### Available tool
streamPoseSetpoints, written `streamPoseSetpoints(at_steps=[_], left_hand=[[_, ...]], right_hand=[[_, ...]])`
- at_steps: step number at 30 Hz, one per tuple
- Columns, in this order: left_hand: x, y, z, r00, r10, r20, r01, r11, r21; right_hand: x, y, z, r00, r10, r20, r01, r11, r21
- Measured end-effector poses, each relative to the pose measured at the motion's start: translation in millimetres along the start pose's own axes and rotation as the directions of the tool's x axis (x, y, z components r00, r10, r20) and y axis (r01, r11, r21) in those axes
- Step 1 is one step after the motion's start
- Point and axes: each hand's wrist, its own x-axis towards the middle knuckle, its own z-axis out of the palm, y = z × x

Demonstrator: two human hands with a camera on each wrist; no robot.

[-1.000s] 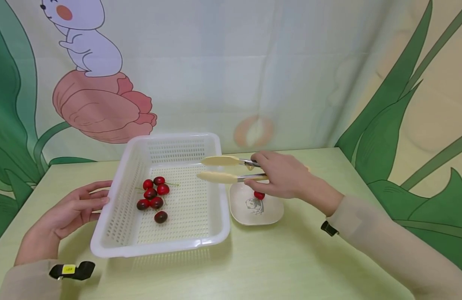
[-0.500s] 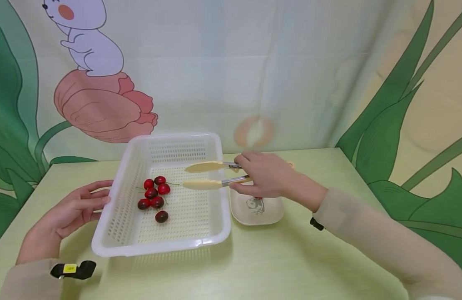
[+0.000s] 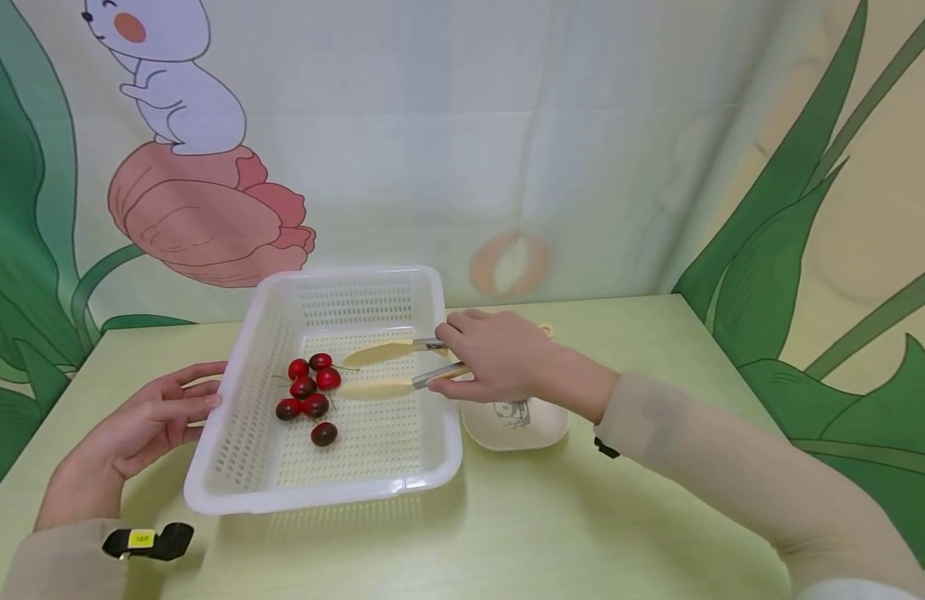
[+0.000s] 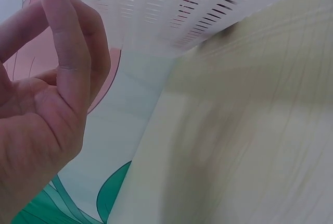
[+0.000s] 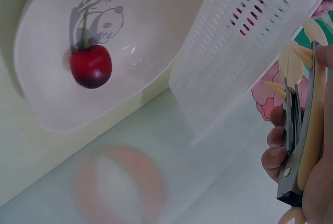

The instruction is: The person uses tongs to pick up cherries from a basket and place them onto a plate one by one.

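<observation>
My right hand (image 3: pixel 500 354) grips a pair of tongs (image 3: pixel 425 379) with cream tips. The spread tips reach over the white basket (image 3: pixel 451 467), close to the right side of the red cherries (image 3: pixel 315 406) inside, with nothing between them. In the right wrist view, my fingers and thumb wrap the metal arms of the tongs (image 5: pixel 296 166). My left hand (image 3: pixel 151 417) touches the basket's left side with its fingertips. Seen from the left wrist, one finger reaches up to the basket wall (image 4: pixel 135 5).
A small white dish (image 3: pixel 515 429) with a panda print stands right of the basket, partly beneath my right arm. One cherry (image 5: pixel 91 66) with its stem lies in it, hidden in the head view. A printed curtain (image 3: pixel 582 167) hangs behind the table (image 3: pixel 507 525).
My right hand has moved left and slightly down with the tongs, from the basket's right rim to beside the cherries. The left hand and basket stay put.
</observation>
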Motion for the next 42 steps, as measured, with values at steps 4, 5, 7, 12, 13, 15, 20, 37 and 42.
streamPoseSetpoints(at_steps=[4, 5, 7, 12, 13, 15, 20, 37, 42], left_hand=[[-0.3, -0.2, 0.5, 1.000, -0.002, 0.001, 0.002, 1.000, -0.011], [-0.3, -0.1, 0.7, 1.000, -0.004, 0.001, 0.004, 1.000, -0.013], [-0.6, -0.1, 0.7, 1.000, -0.005, 0.003, 0.005, 1.000, -0.013], [-1.7, -0.3, -1.0, 1.000, 0.000, 0.011, 0.000, 1.000, -0.016], [-1.8, -0.5, -1.2, 1.000, 0.000, 0.010, 0.000, 1.000, -0.016], [-1.7, -1.0, -1.5, 1.000, -0.001, 0.009, 0.001, 1.000, -0.017], [-2.1, -1.7, -1.6, 1.000, 0.002, 0.009, -0.002, 1.000, -0.015], [-3.3, -2.4, 1.8, 1.000, 0.004, -0.022, -0.004, 1.000, 0.012], [-3.3, -2.3, 1.4, 1.000, 0.010, -0.015, -0.010, 1.000, 0.018]], right_hand=[[4.7, -4.8, -1.4, 1.000, -0.017, 0.006, 0.017, 1.000, 0.000], [5.6, -6.0, -1.5, 1.000, -0.019, 0.007, 0.019, 1.000, 0.003], [8.0, -9.2, -1.7, 1.000, -0.027, 0.011, 0.027, 1.000, 0.000], [15.1, -18.7, -1.9, 0.998, -0.047, 0.049, 0.050, 0.998, -0.046], [16.4, -20.6, -1.9, 0.997, -0.053, 0.055, 0.056, 0.997, -0.055], [18.7, -24.3, -2.0, 0.996, -0.064, 0.066, 0.068, 0.995, -0.066], [23.3, -32.0, -1.0, 0.993, -0.095, 0.069, 0.101, 0.991, -0.083], [40.9, -55.7, 10.6, 0.975, -0.147, 0.165, 0.172, 0.973, -0.152], [46.1, -60.2, 12.9, 0.974, -0.131, 0.184, 0.163, 0.971, -0.173]])
